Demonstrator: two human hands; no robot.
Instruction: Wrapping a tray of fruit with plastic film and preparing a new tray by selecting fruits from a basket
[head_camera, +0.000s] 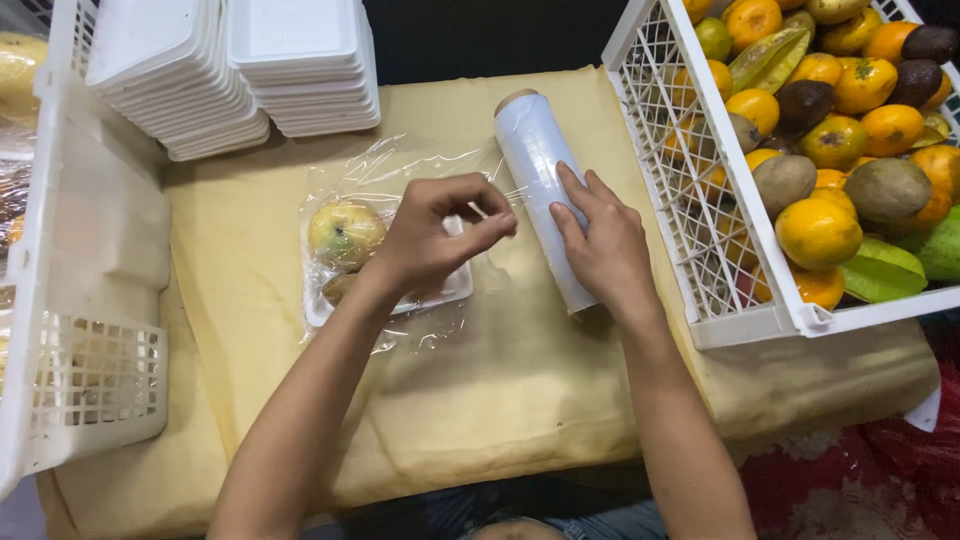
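Head view: right hand (603, 243) lay flat, fingers spread, on cling film roll (545, 197), apparently pinning it against rolling. Roll lay mid-desk (520, 400), long axis running from far-left to near-right, cardboard core end pointing away. Left hand (438, 236) pinched film edge above foam tray (455, 288) holding wrapped fruit (345, 232), seemingly keeping sheet taut.

A tan cloth (480, 400) covers the tabletop. On it lie a cling-film roll (540, 185), a wrapped foam tray (385, 290), stacked white trays (240, 70) and a fruit crate (740, 320).
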